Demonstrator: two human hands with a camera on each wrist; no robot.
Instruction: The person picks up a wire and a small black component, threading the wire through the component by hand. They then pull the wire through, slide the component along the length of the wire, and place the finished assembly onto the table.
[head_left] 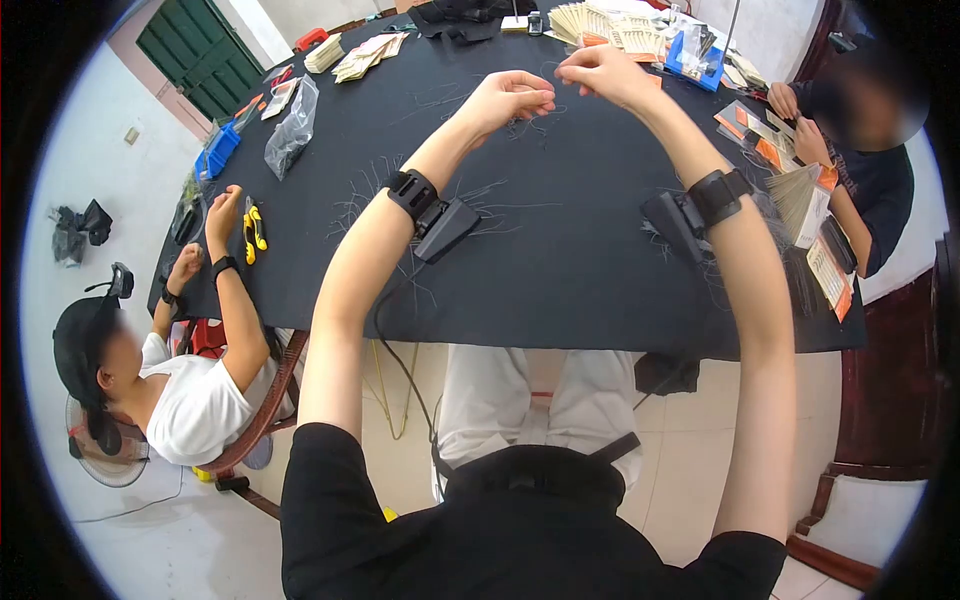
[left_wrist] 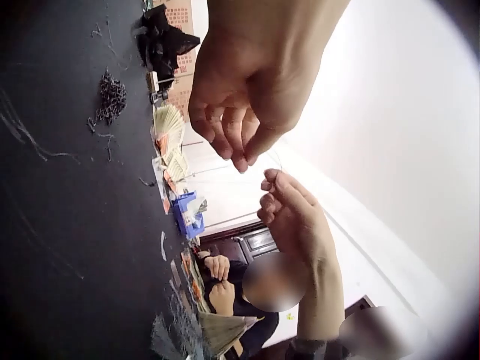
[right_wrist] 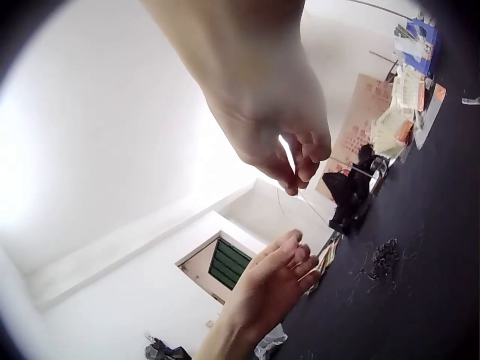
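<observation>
Both hands are raised over the black table, close together but apart. In the head view the left hand (head_left: 512, 102) has its thumb and fingertips together; the right hand (head_left: 612, 78) faces it in a similar pinch. A thin dark strand (right_wrist: 279, 201) hangs by the right fingertips in the right wrist view, where the left hand (right_wrist: 262, 289) is below. From the left wrist camera, the left hand (left_wrist: 251, 94) is above the right hand (left_wrist: 300, 221), with fine strand visible between them. Both hands appear to pinch thin strand, though its ends are hard to trace.
Loose strands (head_left: 490, 205) lie across the black table (head_left: 560, 290). A dark tangled pile (left_wrist: 112, 97) shows in the left wrist view. Card stacks (head_left: 640, 38), blue trays (head_left: 697, 62), a plastic bag (head_left: 292, 128) and yellow-handled pliers (head_left: 255, 232) surround it. Two people sit at the sides.
</observation>
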